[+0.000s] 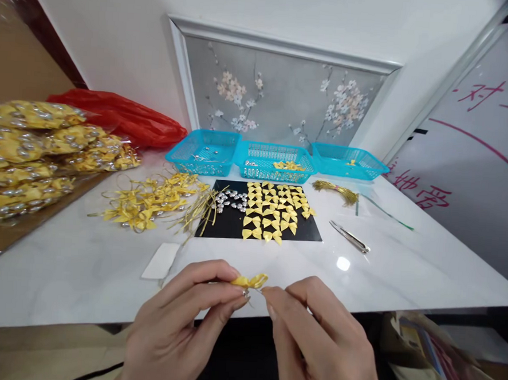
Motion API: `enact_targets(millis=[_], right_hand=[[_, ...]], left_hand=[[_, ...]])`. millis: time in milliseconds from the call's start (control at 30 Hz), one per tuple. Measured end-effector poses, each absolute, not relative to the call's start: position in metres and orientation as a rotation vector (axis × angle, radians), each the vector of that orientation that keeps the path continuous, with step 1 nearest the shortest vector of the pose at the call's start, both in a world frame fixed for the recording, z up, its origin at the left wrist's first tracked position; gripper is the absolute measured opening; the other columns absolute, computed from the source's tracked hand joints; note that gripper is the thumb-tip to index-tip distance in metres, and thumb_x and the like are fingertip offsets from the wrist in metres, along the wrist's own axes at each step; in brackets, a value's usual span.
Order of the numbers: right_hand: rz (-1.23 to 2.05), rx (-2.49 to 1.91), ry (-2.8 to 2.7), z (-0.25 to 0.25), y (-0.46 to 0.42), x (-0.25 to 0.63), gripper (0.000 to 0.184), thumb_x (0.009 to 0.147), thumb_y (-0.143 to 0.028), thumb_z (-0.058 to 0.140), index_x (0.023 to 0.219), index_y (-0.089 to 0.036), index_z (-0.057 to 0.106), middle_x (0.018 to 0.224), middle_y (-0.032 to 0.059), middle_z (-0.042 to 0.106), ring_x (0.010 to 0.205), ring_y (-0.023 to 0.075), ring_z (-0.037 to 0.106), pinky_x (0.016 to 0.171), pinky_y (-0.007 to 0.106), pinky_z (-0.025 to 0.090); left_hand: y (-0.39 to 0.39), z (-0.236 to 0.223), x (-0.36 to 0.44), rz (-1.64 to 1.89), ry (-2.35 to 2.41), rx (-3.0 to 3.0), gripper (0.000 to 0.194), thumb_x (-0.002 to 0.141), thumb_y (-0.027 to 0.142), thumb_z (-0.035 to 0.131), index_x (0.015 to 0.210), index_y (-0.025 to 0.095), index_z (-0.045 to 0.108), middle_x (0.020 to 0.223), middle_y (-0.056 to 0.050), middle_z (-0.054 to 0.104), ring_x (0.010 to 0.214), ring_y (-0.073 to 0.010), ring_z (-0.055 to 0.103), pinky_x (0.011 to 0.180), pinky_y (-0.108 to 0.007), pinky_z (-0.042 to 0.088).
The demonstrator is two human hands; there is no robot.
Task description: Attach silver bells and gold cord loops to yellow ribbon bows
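Note:
My left hand (pixel 190 318) pinches a yellow ribbon bow (pixel 252 281) between thumb and fingers, just past the table's front edge. Under the bow, at the left fingertips, shows a small silver bead or bell (pixel 245 292), partly hidden. From the bow a thin cord (pixel 258 289) runs to my right hand (pixel 314 331), whose thumb and forefinger are closed on its end. Ahead lies a black mat (pixel 303 232) with rows of yellow bows (pixel 272 211), silver beads or bells (pixel 231 200) and loose gold cords (pixel 198 212) at its left side.
Finished-looking bows with cords (pixel 150 204) are heaped left of the mat. Tweezers (pixel 349 237) and a gold cord bundle (pixel 335 190) lie right. Blue baskets (pixel 204 167) line the back. Bagged bows (pixel 32 159), a red bag (pixel 125 116) and a white card (pixel 160 260) are at left.

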State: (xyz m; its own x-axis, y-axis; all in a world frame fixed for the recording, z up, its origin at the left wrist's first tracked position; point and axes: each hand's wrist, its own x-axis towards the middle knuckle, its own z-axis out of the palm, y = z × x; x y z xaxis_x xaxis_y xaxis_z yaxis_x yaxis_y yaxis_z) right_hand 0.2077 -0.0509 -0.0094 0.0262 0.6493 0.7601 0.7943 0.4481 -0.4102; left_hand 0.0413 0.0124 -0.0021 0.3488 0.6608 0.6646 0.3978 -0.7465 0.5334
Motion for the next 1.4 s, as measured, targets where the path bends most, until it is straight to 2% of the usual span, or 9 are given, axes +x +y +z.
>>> enact_targets(millis=[333,467,733,900,1233,1400], right_hand=[[-0.091,-1.254,-1.704,-0.008,-0.052,0.207,0.023,0.086,0.003,0.049,0.093,-0.014,0.064,0.074,0.0046,0.054,0.063,0.0143,0.050,0.054,0.024,0.045],[-0.035,-1.292,-1.692,-0.009,-0.052,0.207,0.024,0.089,-0.001,0.048,0.097,-0.016,0.065,0.073,0.0039,0.052,0.062,0.0152,0.050,0.052,0.025,0.043],[0.155,-1.328,-1.681,-0.019,-0.052,0.207,0.022,0.094,-0.006,0.044,0.093,-0.018,0.063,0.071,-0.0001,0.042,0.056,0.0115,0.046,0.051,0.024,0.038],[0.126,-1.291,-1.633,-0.021,-0.052,0.205,0.022,0.093,-0.006,0.045,0.094,-0.018,0.063,0.071,-0.0011,0.038,0.054,0.0104,0.040,0.048,0.024,0.032],[0.222,-1.235,-1.508,-0.023,-0.051,0.198,0.018,0.094,-0.008,0.049,0.087,-0.019,0.061,0.070,-0.0013,0.043,0.056,0.0099,0.043,0.050,0.023,0.034],[0.275,-1.240,-1.448,-0.022,-0.052,0.193,0.018,0.095,-0.011,0.050,0.083,-0.020,0.061,0.069,-0.0020,0.042,0.056,0.0100,0.042,0.050,0.023,0.033]], left_hand=[[0.012,-0.006,0.039,1.347,0.842,2.419,0.024,0.086,0.003,0.062,0.093,0.026,0.066,0.102,0.004,0.064,0.085,-0.0088,0.067,0.081,-0.014,0.055],[0.017,-0.007,0.039,1.368,0.711,2.398,0.027,0.084,-0.002,0.061,0.092,0.022,0.068,0.100,0.002,0.067,0.086,-0.0087,0.068,0.081,-0.013,0.055],[0.011,-0.012,0.043,1.324,0.851,2.068,0.029,0.085,0.005,0.063,0.101,0.029,0.066,0.092,0.006,0.073,0.079,-0.0083,0.071,0.074,-0.012,0.058],[0.009,-0.015,0.042,1.304,0.793,2.013,0.036,0.084,0.001,0.059,0.102,0.032,0.066,0.096,0.007,0.074,0.085,-0.0103,0.072,0.079,-0.016,0.059],[0.006,-0.014,0.041,1.302,0.799,2.001,0.031,0.084,0.003,0.062,0.096,0.031,0.066,0.090,0.008,0.076,0.079,-0.0098,0.074,0.073,-0.013,0.059],[0.007,-0.014,0.041,1.336,0.715,2.032,0.036,0.083,-0.001,0.060,0.102,0.029,0.065,0.094,0.004,0.073,0.084,-0.0117,0.072,0.074,-0.017,0.060]])
